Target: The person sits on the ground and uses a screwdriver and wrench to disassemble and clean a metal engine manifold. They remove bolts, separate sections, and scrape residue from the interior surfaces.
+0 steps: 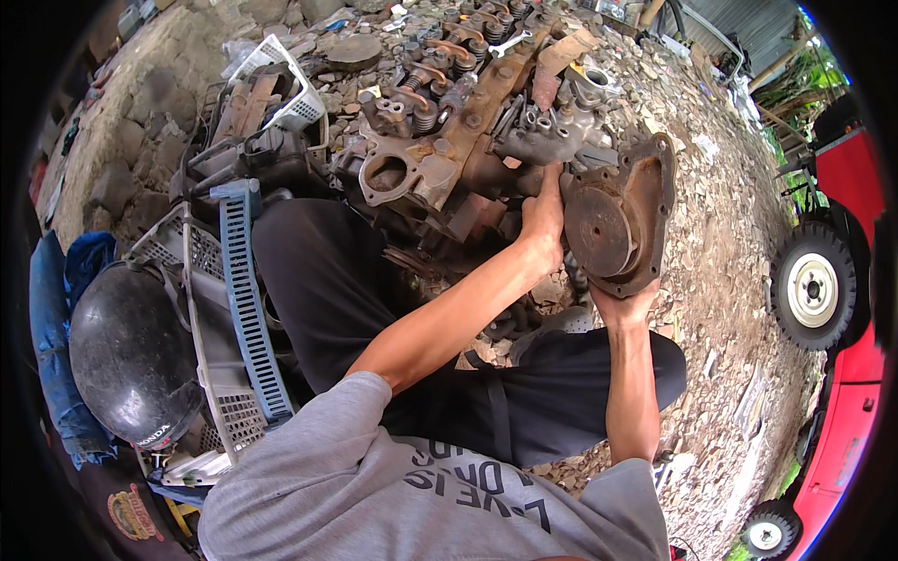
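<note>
- As the right hand holds up the rusty cast-metal engine cover by its lower edge, this cover is off the engine, just to the right of it and above the stony ground.
- Right fingers seem closed on the cover, although their tips are hidden behind it.
- The left hand is at the cover's left edge; I cannot tell if its fingers grip it.
- Done, as I judge: the cover is free, and the valve gear of the engine is uncovered, with rocker arms and springs in place.
- Not done: the cover is not mounted, and one flanged opening has nothing bolted on it.
- An open-end wrench lies unused on the engine.
- Whether the cover needs cleaning or fitting, the view does not show.
</note>
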The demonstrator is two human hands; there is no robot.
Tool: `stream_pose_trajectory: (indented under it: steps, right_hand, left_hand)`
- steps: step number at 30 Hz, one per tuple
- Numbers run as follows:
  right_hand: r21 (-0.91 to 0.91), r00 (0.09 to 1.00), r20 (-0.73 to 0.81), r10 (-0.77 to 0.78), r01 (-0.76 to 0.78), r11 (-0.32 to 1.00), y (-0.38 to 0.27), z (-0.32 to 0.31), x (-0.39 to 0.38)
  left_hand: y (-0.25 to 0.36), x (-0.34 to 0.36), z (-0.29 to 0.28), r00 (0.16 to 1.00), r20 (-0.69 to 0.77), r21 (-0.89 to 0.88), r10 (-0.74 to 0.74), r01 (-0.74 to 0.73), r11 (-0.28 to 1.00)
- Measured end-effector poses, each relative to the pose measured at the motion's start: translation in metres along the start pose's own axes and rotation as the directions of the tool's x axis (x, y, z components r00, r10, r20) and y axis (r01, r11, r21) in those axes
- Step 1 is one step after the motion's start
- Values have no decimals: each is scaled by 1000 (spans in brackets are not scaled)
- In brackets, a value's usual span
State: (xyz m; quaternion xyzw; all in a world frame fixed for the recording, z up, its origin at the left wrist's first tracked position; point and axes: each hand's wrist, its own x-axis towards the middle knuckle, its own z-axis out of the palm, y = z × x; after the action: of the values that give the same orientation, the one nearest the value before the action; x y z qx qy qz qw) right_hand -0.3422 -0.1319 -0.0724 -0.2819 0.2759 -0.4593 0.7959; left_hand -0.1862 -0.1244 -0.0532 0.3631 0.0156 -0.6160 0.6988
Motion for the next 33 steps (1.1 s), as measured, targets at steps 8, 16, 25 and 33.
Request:
stream_pose_trajectory:
  steps: [8,16,25,33]
  right_hand:
    - [344,997,71,11,-35,938,-8,26,-18]
    - [407,991,136,6,-61,911,-21,49,-19]
    - [480,936,350,47,-222,849,-22,60,-17]
    - [513,949,304,88,-241,824,-20,74,-10]
  left_hand:
    - [23,-28,-12,975,171,101,143,-162,982]
    - [51,-34,-45,865,140,111,481,-497,861]
    - [103,-30,-68,886,453,295,100,-255,921]
    - [112,-43,-78,897,303,273,321,-405,873]
